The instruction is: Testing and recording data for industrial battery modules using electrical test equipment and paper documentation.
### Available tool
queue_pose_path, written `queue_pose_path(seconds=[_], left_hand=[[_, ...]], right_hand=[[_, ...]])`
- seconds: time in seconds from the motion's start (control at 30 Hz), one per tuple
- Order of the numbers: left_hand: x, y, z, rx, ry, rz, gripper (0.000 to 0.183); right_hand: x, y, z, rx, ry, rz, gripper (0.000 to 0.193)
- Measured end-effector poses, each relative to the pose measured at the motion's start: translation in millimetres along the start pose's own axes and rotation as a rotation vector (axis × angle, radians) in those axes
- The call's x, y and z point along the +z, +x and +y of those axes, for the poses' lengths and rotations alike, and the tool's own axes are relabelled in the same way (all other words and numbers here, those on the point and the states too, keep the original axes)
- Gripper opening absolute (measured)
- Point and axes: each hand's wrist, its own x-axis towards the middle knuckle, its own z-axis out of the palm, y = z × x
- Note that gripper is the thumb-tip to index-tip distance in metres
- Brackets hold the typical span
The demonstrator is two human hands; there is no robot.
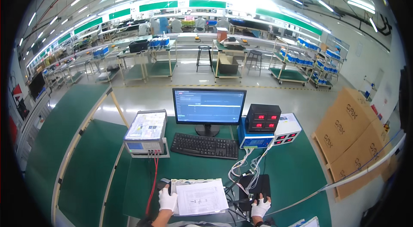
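Observation:
My left hand (167, 200), in a white fingerless glove, is at the left edge of some papers. Its bare fingers are curled against a small dark rounded object (163, 182), whose kind is unclear. Printed white sheets (201, 197) lie on the bench in front of me, on top of something pale. On the right, my right hand (260, 208), gloved the same way, rests with fingers apart at the lower part of a black mouse pad (261, 180). Black and grey cables (234, 171) run between the papers and this hand, partly over the pad.
Behind the papers stand a black keyboard (204, 145), a lit monitor (209, 106) and a bench instrument (146, 134) with red leads. Boxes with red digital displays (263, 118) sit to the right. Stacked cartons (350, 136) are beside the bench; a green-topped rack (69, 119) is left.

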Motion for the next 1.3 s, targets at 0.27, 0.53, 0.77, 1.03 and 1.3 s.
queue_pose_path(seconds=[0.27, 0.53, 0.77, 1.03, 1.3], left_hand=[[26, -29, 0, 0.232, 0.029, 0.158, 0.050], [24, -30, 8, 0.252, 0.033, 0.147, 0.048], [23, -28, 9, 0.250, 0.026, 0.148, 0.047], [22, -29, 8, 0.244, 0.014, 0.126, 0.047], [22, -28, 3, 0.239, -0.003, 0.116, 0.048]], right_hand=[[3, -4, 6, -0.052, -0.018, 0.019, 0.049], [1, -2, 3, -0.034, -0.052, 0.039, 0.050], [3, 0, 2, -0.029, -0.064, 0.032, 0.051], [8, -1, 11, -0.048, -0.066, 0.042, 0.050], [-2, 1, -4, 0.035, -0.062, 0.130, 0.061]])
